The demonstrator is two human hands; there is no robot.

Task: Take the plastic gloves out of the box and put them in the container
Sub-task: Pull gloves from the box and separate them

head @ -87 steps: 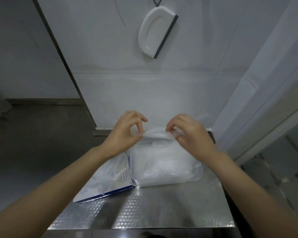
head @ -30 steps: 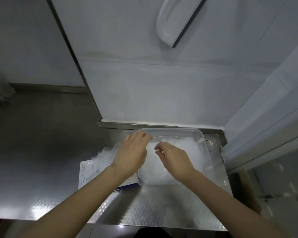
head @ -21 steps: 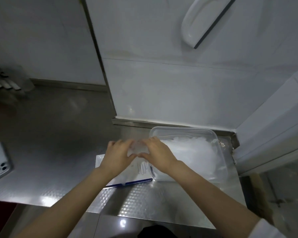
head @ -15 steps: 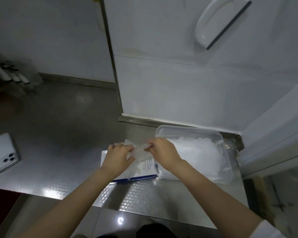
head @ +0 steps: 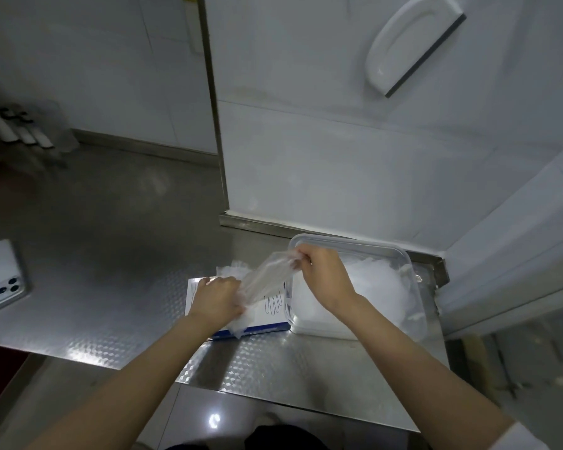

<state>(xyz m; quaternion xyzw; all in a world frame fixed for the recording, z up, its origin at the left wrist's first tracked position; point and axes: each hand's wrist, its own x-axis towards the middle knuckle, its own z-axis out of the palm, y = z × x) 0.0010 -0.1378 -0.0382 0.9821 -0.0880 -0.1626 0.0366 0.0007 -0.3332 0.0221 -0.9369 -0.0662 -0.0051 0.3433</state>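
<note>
Shiny steel worktop (head: 111, 287) in a white-tiled corner, phone (head: 0, 277) off to the left. Compared with 0.5 s ago, the bunch of plastic gloves (head: 267, 280) is pulled up out of the box (head: 267, 328) and stretched between 2 hands. The left hand (head: 215, 300) has its grip pinched on the lower end, and the right hand (head: 325, 277) pinches the top by the container (head: 348, 241) rim. Next batch looks ready to join the pile (head: 371, 287) inside.

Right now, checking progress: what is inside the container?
A white heap of gloves fills the container. The heap covers its floor, and the right hand, gripping another glove, hides part of its left side.
</note>
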